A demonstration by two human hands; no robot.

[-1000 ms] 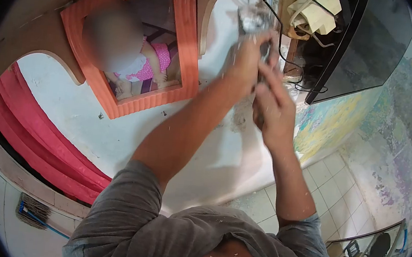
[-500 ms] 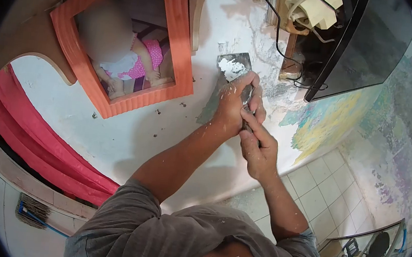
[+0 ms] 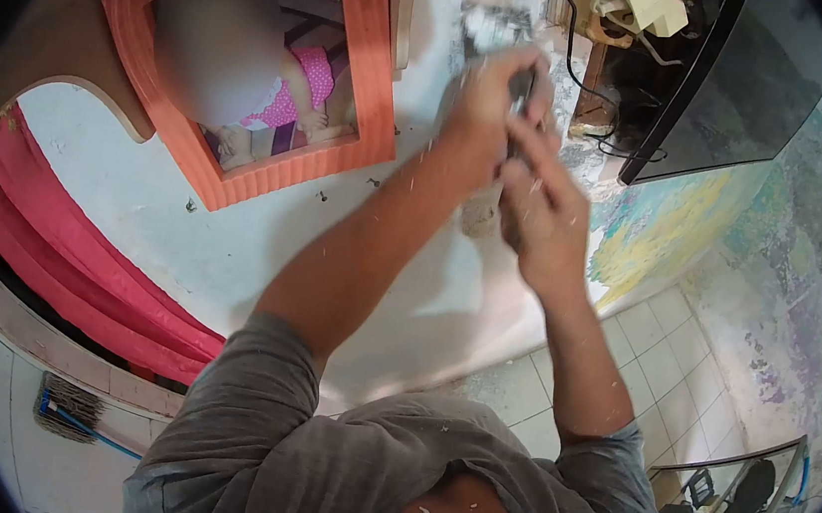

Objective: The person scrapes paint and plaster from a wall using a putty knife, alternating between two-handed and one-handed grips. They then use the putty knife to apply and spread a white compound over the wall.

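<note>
A scraper (image 3: 495,27) with a flat, wide blade is blurred by motion against the white wall (image 3: 409,276), and pale material shows over its blade. My left hand (image 3: 488,99) is closed around it near the blade. Just below and to the right, my right hand (image 3: 545,205) is closed on the handle end, most of which the fingers hide. Both hands are dusted or flecked with white. Around the blade the wall has a grey, worn patch. Pale flakes lie on my grey shirt (image 3: 359,461).
An orange-framed picture (image 3: 377,83) hangs left of my arms. A black flat screen (image 3: 739,91) and a dangling cable (image 3: 569,63) are at the upper right. A red curtain (image 3: 81,252), a brush (image 3: 64,407) and a glass-topped table (image 3: 737,491) stand lower down.
Both hands and the scraper have moved upward and slightly right along the wall. The white clump seen clearly on the blade before is now smeared by motion.
</note>
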